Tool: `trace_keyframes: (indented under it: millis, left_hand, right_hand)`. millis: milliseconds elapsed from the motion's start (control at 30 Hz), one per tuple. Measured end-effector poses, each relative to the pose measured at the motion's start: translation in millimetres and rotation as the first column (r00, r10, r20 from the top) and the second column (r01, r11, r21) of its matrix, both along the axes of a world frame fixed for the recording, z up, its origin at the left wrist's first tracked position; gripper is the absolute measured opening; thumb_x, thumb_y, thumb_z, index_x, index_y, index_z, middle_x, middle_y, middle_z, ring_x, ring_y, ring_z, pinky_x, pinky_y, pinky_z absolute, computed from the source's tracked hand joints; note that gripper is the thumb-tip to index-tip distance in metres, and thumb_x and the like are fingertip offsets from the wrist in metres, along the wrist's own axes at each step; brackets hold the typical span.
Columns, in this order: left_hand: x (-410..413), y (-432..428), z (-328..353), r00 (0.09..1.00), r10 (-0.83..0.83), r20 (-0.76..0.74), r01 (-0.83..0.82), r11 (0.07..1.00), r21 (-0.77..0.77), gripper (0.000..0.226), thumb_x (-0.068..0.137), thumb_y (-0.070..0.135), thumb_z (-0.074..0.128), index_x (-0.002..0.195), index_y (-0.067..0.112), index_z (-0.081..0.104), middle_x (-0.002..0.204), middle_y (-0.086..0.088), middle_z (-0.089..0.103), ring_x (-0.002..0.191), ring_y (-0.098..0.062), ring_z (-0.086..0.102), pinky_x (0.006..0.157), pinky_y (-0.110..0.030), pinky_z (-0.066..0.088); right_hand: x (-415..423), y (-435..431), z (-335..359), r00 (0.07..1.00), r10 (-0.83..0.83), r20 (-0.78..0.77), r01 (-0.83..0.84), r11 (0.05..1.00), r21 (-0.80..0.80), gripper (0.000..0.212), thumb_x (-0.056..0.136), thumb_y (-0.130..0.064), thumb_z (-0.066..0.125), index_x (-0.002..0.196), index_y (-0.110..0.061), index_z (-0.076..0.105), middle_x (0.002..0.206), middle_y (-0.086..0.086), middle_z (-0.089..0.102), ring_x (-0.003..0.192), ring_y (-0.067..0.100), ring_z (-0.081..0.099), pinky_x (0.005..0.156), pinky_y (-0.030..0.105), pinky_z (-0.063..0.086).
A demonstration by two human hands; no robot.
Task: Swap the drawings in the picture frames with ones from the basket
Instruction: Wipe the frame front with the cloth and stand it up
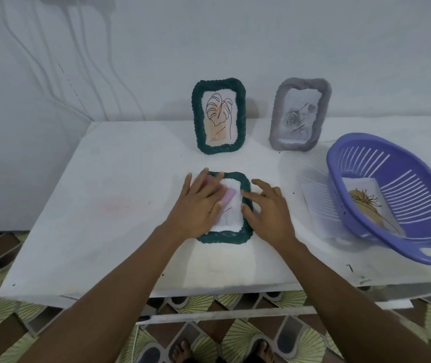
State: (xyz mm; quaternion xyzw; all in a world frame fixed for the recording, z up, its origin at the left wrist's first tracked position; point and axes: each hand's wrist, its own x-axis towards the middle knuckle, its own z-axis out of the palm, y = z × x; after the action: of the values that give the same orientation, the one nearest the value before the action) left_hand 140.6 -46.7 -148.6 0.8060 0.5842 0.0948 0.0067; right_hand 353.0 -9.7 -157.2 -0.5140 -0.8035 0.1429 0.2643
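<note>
Cables [52, 61] run down the wall at far left. A white table [104, 179] spans the scene. The left hand [198, 203] lies palm down near the table's centre, fingers straight and spread. It presses on the left side of the flat frame [225, 237] and on the white sheet [231, 208] inside it. A pink shape [228, 196] shows at the left fingertips; what it is cannot be told. The flat frame is dark green with a braided rim and lies face up on the table, near the person. Far of it, the green frame [198, 127] stands upright against the wall and holds a leaf drawing [219, 116]. The right hand [269, 210] rests on the right rim of the flat frame, fingers apart and slightly bent. Its fingertips and thumb touch the rim and it grips nothing. To the right, the grey frame [277, 113] stands against the wall, leaning back, and holds a rose drawing [298, 116]. Near of it, a loose paper [316, 205] lies flat on the table, partly under the basket [353, 218]. The basket is purple and slotted, sits tilted at the table's right end, and contains one drawing [369, 203]. Patterned floor tiles [209, 323] show below the near table edge.
</note>
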Motion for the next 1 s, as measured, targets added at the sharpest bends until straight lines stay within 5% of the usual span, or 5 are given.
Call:
trace_keyframes:
  millis: [267, 433, 567, 800, 1000]
  left_hand:
    - [0.6, -36.4, 1.9, 0.989, -0.15, -0.008, 0.15, 0.988, 0.027, 0.046, 0.103, 0.029, 0.024, 0.149, 0.023, 0.029, 0.151, -0.005, 0.04, 0.144, -0.029, 0.024, 0.121, -0.039, 0.008]
    - [6.9, 11.5, 10.0, 0.999, 0.05, 0.013, -0.049, 0.999, -0.018, 0.047, 0.098, 0.035, 0.026, 0.13, 0.014, 0.052, 0.142, -0.013, 0.042, 0.132, -0.035, 0.034, 0.11, -0.054, 0.031]
    - [12.0, 16.6, 9.5, 0.989, -0.081, 0.123, 0.059, 0.983, 0.174, 0.031, 0.094, 0.017, 0.048, 0.119, 0.015, 0.066, 0.111, -0.007, 0.061, 0.111, -0.029, 0.051, 0.099, -0.044, 0.04]
    - [-1.3, -30.2, 3.1, 0.934, -0.312, 0.176, 0.291, 0.947, 0.132, 0.035, 0.097, 0.017, 0.05, 0.13, 0.012, 0.061, 0.124, -0.003, 0.058, 0.122, -0.022, 0.047, 0.106, -0.037, 0.035]
    - [-4.6, -9.1, 4.5, 0.98, -0.184, 0.071, 0.173, 0.974, 0.145, 0.044, 0.099, 0.018, 0.042, 0.142, 0.019, 0.048, 0.127, -0.005, 0.054, 0.125, -0.028, 0.043, 0.105, -0.043, 0.034]
  right_hand:
    - [0.3, 0.0, -3.2, 0.999, -0.006, -0.043, 0.006, 1.0, 0.008, 0.033, 0.086, -0.028, 0.065, 0.119, -0.023, 0.067, 0.131, 0.002, 0.058, 0.111, 0.025, 0.05, 0.092, 0.038, 0.042]
    - [-0.1, 0.8, -5.1, 0.998, -0.016, -0.066, 0.016, 1.0, 0.004, 0.032, 0.086, -0.029, 0.066, 0.117, -0.021, 0.068, 0.127, 0.001, 0.06, 0.109, 0.023, 0.051, 0.091, 0.038, 0.043]
    - [0.3, 1.8, -6.9, 0.997, -0.017, -0.07, 0.017, 1.0, 0.006, 0.031, 0.085, -0.03, 0.067, 0.115, -0.021, 0.069, 0.125, 0.0, 0.061, 0.107, 0.023, 0.052, 0.089, 0.035, 0.042]
    - [1.3, 3.0, -8.0, 0.997, -0.008, -0.082, 0.009, 1.0, 0.016, 0.033, 0.084, -0.028, 0.068, 0.116, -0.021, 0.069, 0.124, 0.001, 0.061, 0.105, 0.023, 0.052, 0.087, 0.039, 0.045]
    - [0.4, 2.4, -7.5, 0.997, -0.024, -0.075, 0.024, 1.0, 0.008, 0.031, 0.086, -0.03, 0.066, 0.116, -0.022, 0.069, 0.126, -0.001, 0.061, 0.107, 0.022, 0.051, 0.089, 0.035, 0.042]
